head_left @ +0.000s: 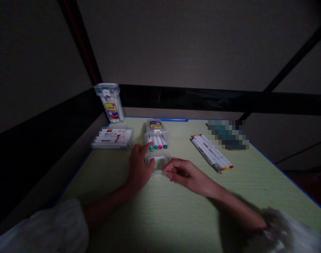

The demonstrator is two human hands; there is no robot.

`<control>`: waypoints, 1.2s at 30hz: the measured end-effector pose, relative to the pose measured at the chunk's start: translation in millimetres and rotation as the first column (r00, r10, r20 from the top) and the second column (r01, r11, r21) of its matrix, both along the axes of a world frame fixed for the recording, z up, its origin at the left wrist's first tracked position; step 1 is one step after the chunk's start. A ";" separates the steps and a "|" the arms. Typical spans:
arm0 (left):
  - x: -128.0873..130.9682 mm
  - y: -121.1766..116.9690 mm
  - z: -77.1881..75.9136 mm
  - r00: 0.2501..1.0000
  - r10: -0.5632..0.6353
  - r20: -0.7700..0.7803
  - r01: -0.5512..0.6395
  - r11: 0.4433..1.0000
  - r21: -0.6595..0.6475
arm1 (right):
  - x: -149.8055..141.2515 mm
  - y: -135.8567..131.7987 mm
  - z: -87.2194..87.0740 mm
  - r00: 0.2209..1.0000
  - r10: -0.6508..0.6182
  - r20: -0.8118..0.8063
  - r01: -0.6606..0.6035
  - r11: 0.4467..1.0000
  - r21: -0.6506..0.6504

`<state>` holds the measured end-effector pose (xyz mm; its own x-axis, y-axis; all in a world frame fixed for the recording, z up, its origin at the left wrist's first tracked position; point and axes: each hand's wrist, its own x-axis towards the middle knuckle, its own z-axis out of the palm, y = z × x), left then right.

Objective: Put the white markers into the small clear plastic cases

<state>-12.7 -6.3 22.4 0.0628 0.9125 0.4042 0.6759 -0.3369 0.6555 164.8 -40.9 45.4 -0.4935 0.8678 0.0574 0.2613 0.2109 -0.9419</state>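
Observation:
A clear plastic marker case lies mid-table with its mouth facing me. Coloured caps of several markers show in it. Just in front is its clear plastic lid; whether the two are joined I cannot tell. My right hand is closed, thumb and fingers pinching the lid's right edge. At the left side, my left hand has thumb and index finger apart, the index reaching toward the marker caps and the thumb at the lid. Its other fingers are curled and partly hidden.
Loose white markers lie side by side on the right of the pale green table. A flat marker case lies at left, and a taller one stands behind it. Far right is a blurred-out item. Dark panels border the table.

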 end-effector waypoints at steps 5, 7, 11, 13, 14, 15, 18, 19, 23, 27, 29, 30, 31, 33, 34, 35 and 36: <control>-0.2 0.7 -3.3 0.999 0.007 -0.038 -0.008 1.000 -0.025 | -0.3 -0.3 -0.2 1.000 -0.003 0.000 0.003 1.000 -0.007; 0.0 0.3 -3.4 0.999 0.008 -0.041 -0.009 1.000 -0.027 | -0.5 -0.5 0.1 1.000 -0.002 0.002 0.002 1.000 -0.009; 1.0 -2.8 -0.7 1.000 0.021 -0.021 -0.021 1.000 0.002 | -0.9 -0.1 0.6 1.000 -0.001 0.005 0.001 1.000 -0.012; 1.5 -4.1 0.5 1.000 0.025 -0.011 -0.025 1.000 0.007 | -1.2 0.2 0.6 1.000 0.000 0.003 0.000 1.000 -0.012; 1.6 -4.4 0.7 1.000 0.027 -0.006 -0.027 1.000 0.005 | -1.3 0.2 0.5 1.000 0.000 0.004 0.000 1.000 -0.011; 1.7 -4.5 0.7 1.000 0.028 -0.001 -0.028 1.000 0.004 | -1.3 0.3 0.4 1.000 0.002 0.005 -0.002 1.000 -0.010; 1.7 -4.0 -0.1 1.000 0.020 0.009 -0.020 1.000 0.011 | -1.3 0.1 0.4 1.000 0.002 0.009 -0.002 1.000 -0.002; 1.7 -3.7 -0.4 1.000 0.016 0.008 -0.016 1.000 0.016 | -1.3 0.0 0.5 1.000 0.001 0.009 -0.001 1.000 0.000; 1.8 -3.3 -0.8 1.000 0.017 0.006 -0.017 0.999 0.030 | -0.9 -0.4 1.3 1.000 0.006 0.009 -0.006 1.000 0.002; 1.7 -3.3 -1.1 1.000 0.023 -0.005 -0.023 0.999 0.034 | -0.3 -0.3 1.0 1.000 0.004 0.007 -0.004 1.000 0.004; 1.6 -3.3 -1.3 1.000 0.018 -0.011 -0.017 0.999 0.034 | -0.2 -0.3 0.6 1.000 0.001 0.008 -0.001 1.000 -0.003; 1.5 -3.2 -1.3 1.000 0.014 -0.009 -0.014 0.999 0.032 | -0.3 -0.2 0.4 1.000 0.002 0.008 -0.002 1.000 -0.005; 1.6 -3.2 -1.1 1.000 0.012 -0.004 -0.012 0.999 0.032 | -0.5 -0.3 0.3 1.000 0.004 0.007 -0.004 1.000 -0.006; 1.7 -3.3 -0.5 1.000 0.013 0.017 -0.013 0.999 0.038 | -0.7 -0.4 0.5 1.000 0.005 0.007 -0.005 1.000 0.001; 1.9 -3.6 0.0 0.999 0.014 0.032 -0.015 0.999 0.048 | -0.8 -0.6 0.7 1.000 0.005 0.008 -0.005 1.000 0.007; 2.0 -4.1 0.8 0.999 0.012 0.049 -0.015 0.998 0.066 | -0.8 -0.7 0.9 1.000 0.004 0.010 -0.004 1.000 0.013; 2.1 -4.9 1.6 0.998 0.010 0.067 -0.016 0.996 0.091 | -0.8 -0.9 1.1 1.000 0.002 0.012 -0.002 1.000 0.017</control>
